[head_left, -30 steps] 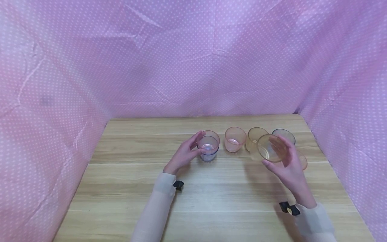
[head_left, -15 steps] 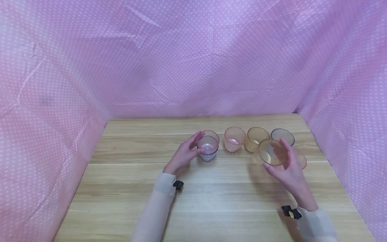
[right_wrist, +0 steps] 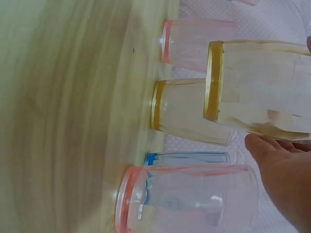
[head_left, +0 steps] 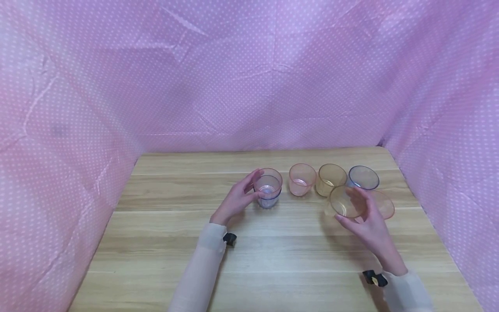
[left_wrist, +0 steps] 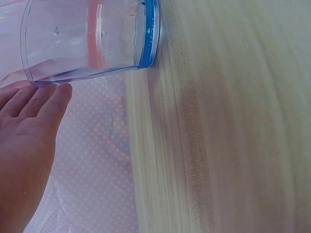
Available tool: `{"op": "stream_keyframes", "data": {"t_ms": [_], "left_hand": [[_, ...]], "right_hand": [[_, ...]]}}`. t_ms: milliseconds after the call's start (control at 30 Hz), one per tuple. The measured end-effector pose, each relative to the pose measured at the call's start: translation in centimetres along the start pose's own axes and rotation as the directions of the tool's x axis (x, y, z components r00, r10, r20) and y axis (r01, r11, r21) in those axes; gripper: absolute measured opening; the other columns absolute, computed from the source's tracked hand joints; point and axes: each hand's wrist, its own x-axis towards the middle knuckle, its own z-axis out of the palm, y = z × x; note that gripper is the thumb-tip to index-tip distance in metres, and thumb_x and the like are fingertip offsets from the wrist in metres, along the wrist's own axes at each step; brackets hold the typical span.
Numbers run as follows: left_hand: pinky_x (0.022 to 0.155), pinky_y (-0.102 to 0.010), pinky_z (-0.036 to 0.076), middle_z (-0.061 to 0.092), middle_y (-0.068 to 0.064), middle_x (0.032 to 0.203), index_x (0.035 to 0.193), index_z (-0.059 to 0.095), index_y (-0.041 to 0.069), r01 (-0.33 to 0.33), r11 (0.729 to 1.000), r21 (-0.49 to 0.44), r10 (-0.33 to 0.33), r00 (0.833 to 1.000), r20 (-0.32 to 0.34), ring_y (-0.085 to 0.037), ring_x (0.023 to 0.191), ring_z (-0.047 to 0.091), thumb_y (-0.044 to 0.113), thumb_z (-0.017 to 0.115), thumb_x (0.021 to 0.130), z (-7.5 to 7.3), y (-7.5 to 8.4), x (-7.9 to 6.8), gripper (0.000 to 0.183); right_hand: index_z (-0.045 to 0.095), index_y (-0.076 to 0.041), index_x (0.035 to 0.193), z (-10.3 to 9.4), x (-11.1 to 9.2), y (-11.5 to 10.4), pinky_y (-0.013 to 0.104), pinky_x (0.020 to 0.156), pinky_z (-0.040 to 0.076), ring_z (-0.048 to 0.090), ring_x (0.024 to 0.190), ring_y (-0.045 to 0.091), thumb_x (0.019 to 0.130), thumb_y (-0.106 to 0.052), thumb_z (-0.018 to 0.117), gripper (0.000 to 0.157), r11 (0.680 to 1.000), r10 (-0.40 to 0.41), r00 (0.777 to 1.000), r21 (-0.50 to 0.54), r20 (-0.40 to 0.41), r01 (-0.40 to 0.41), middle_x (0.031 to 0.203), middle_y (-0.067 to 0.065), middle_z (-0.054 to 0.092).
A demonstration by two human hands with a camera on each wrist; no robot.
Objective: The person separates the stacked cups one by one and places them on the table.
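My left hand (head_left: 235, 199) grips a stack of clear cups from its left side, thumb in front and fingers behind. In that stack a pink-rimmed cup (head_left: 274, 178) sits nested inside a blue-rimmed cup (head_left: 269, 203), which stands upright on the table. My right hand (head_left: 372, 225) holds a clear yellow cup (right_wrist: 262, 87) by its side. In the right wrist view its yellow base is off the table. Part of its far wall is covered by my fingers.
To the right of the stack stand a pink cup (head_left: 301, 184), a second yellow cup (head_left: 329, 175) and a blue cup (head_left: 363, 175) in a row. Another pink cup (head_left: 385, 204) is partly hidden behind my right hand. Polka-dot cloth (head_left: 249, 86) encloses the wooden table (head_left: 253, 268).
My right hand has lowered the yellow cup and brought it slightly nearer to me, uncovering more of the blue and pink cups behind. The left hand stays on the stack.
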Motion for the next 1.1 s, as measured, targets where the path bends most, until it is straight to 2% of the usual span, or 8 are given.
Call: {"op": "stream_keyframes", "data": {"t_ms": [133, 333, 433, 567, 667, 800, 900, 1100], "left_hand": [[0.120, -0.029, 0.037, 0.044, -0.001, 0.161, 0.162, 0.033, 0.006, 0.005, 1.000, 0.013, -0.005, 1.000, 0.001, -0.021, 0.148, 0.040, 0.016, 0.073, 0.097, -0.04, -0.01, 0.03, 0.077], [0.121, -0.031, 0.036, 0.045, 0.000, 0.161, 0.162, 0.035, 0.010, 0.008, 1.000, 0.015, -0.008, 1.000, -0.001, -0.021, 0.148, 0.041, 0.018, 0.074, 0.097, -0.10, -0.14, 0.01, 0.076], [0.121, -0.031, 0.036, 0.045, 0.000, 0.161, 0.162, 0.035, 0.010, 0.004, 1.000, 0.013, -0.004, 1.000, 0.003, -0.019, 0.148, 0.040, 0.018, 0.074, 0.097, -0.11, -0.16, 0.06, 0.076], [0.122, -0.031, 0.036, 0.045, 0.000, 0.161, 0.162, 0.034, 0.010, 0.004, 1.000, 0.009, -0.004, 1.000, 0.003, -0.019, 0.149, 0.040, 0.018, 0.074, 0.097, -0.18, -0.18, 0.04, 0.077], [0.122, -0.032, 0.036, 0.045, 0.001, 0.161, 0.162, 0.035, 0.012, 0.012, 1.000, 0.005, -0.012, 1.000, 0.000, -0.019, 0.149, 0.040, 0.019, 0.074, 0.097, -0.19, -0.19, -0.01, 0.077], [0.122, -0.034, 0.036, 0.045, 0.002, 0.160, 0.162, 0.036, 0.014, 0.017, 1.000, 0.004, -0.017, 1.000, -0.004, -0.019, 0.148, 0.041, 0.020, 0.075, 0.096, -0.12, -0.15, 0.01, 0.076], [0.122, -0.034, 0.036, 0.045, 0.002, 0.160, 0.162, 0.036, 0.014, 0.016, 1.000, 0.005, -0.016, 1.000, -0.003, -0.018, 0.148, 0.041, 0.021, 0.075, 0.096, -0.08, -0.10, 0.06, 0.077], [0.122, -0.034, 0.035, 0.045, 0.000, 0.161, 0.162, 0.035, 0.011, 0.005, 1.000, 0.005, -0.005, 1.000, 0.005, -0.020, 0.149, 0.040, 0.020, 0.075, 0.097, -0.12, -0.01, 0.08, 0.077]], "right_hand": [[0.035, -0.001, 0.154, -0.15, -0.16, 0.02, 0.005, 0.104, 0.040, 0.044, 0.133, 0.000, 0.080, 0.009, 0.084, 0.089, 0.995, 0.044, 0.999, -0.090, 0.001, -0.044, 0.143, 0.001, 0.053], [0.033, 0.000, 0.156, -0.27, -0.22, -0.06, 0.007, 0.096, 0.047, 0.047, 0.133, 0.044, 0.084, -0.003, 0.086, 0.090, 0.982, 0.104, 0.994, -0.159, 0.028, -0.098, 0.148, 0.025, 0.049], [0.032, 0.002, 0.156, -0.22, -0.18, -0.04, 0.008, 0.096, 0.047, 0.048, 0.131, 0.049, 0.085, -0.007, 0.087, 0.091, 0.978, 0.125, 0.991, -0.175, 0.037, -0.117, 0.149, 0.027, 0.048], [0.025, 0.001, 0.159, -0.17, 0.00, -0.10, 0.045, 0.112, 0.049, 0.046, 0.134, 0.053, 0.086, -0.011, 0.086, 0.096, 0.972, 0.138, 0.989, -0.202, 0.061, -0.123, 0.152, 0.028, 0.046], [0.020, 0.001, 0.161, -0.09, 0.21, -0.22, 0.072, 0.105, 0.040, 0.044, 0.136, 0.055, 0.085, -0.012, 0.087, 0.102, 0.967, 0.128, 0.989, -0.230, 0.080, -0.107, 0.153, 0.030, 0.044], [0.021, 0.003, 0.161, 0.01, 0.33, -0.19, 0.037, 0.111, 0.048, 0.047, 0.135, 0.050, 0.084, -0.013, 0.087, 0.102, 0.955, 0.101, 0.991, -0.288, 0.089, -0.071, 0.151, 0.029, 0.047], [0.028, 0.003, 0.158, 0.02, 0.26, 0.05, 0.005, 0.100, 0.038, 0.049, 0.134, 0.046, 0.084, -0.015, 0.088, 0.097, 0.950, 0.092, 0.991, -0.306, 0.100, -0.057, 0.149, 0.026, 0.050], [0.033, 0.004, 0.155, -0.04, 0.25, 0.54, -0.003, 0.097, 0.030, 0.047, 0.136, 0.046, 0.084, -0.016, 0.088, 0.092, 0.959, 0.093, 0.987, -0.277, 0.130, -0.054, 0.148, 0.026, 0.050]]}}
